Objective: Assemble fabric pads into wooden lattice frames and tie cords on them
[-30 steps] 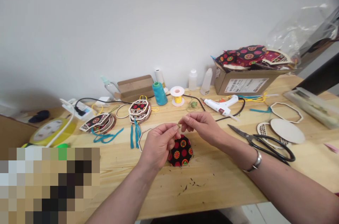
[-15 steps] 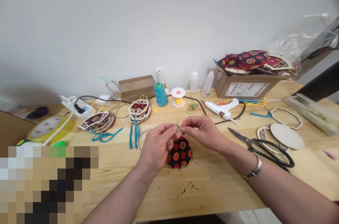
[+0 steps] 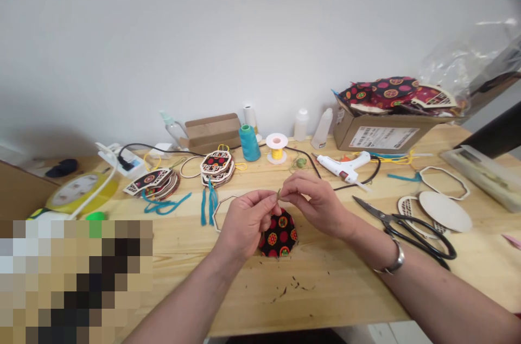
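Note:
My left hand (image 3: 252, 219) and my right hand (image 3: 319, 203) meet above the table, fingertips pinched close together. Between them shows a tiny bit of olive-green cord (image 3: 279, 192), mostly hidden by the fingers. Just below lies an octagonal piece of black fabric (image 3: 280, 236) with red and orange motifs, its upper part covered by the hands. A pale octagonal wooden frame (image 3: 217, 218) lies left of my left hand. Beyond my fingers rests a small tangle of green cord (image 3: 300, 163). Black-handled scissors (image 3: 407, 224) lie beside my right forearm.
A white glue gun (image 3: 344, 165) lies behind my right hand. Farther back stand a teal thread cone (image 3: 249, 143), a yellow cord spool (image 3: 277, 150) and a cardboard box (image 3: 374, 129) of fabric pieces. Decorated wooden pieces (image 3: 217, 167) with teal tassels are stacked to the left. Dark scraps lie in front.
Both hands stay pinched together; the right fingers have shifted slightly over the cord. The whole view has moved a little, so things appear slightly farther right.

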The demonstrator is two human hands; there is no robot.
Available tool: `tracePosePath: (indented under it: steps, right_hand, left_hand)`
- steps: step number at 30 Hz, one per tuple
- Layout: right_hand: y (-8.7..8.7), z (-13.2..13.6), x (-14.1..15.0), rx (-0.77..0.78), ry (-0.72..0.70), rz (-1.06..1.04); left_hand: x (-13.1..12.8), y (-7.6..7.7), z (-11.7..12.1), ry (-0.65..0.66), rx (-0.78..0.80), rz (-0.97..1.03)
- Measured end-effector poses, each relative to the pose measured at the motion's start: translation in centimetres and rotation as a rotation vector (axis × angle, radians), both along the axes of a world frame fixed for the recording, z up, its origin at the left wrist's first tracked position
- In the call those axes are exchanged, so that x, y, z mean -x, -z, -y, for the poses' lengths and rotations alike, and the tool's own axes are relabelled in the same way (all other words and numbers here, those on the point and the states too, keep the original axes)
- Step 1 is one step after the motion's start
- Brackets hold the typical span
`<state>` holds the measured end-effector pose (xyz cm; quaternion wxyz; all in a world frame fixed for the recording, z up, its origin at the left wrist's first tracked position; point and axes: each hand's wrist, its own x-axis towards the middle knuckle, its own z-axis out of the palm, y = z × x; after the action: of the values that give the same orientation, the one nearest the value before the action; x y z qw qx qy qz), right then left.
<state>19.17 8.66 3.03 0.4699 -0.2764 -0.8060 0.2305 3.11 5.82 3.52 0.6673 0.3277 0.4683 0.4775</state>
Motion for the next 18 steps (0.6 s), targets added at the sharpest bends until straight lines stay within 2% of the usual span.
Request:
tracePosePath:
  steps: [5,12,18]
  right_hand:
    - [0.08,-0.13,-0.11,0.121,-0.023,-0.046]
    - [-0.11,-0.06,-0.03,0.423,-0.012,-0.088]
    - [0.24,-0.26,0.18,0.631,-0.064,-0.220]
  left_hand:
    - [0.06,0.10,0.14,0.036,-0.016,-0.019]
    - [0.12,0.13,0.28,0.053,-0.050,-0.052]
    - [0.10,0.31,0.29,0.059,-0.102,-0.118]
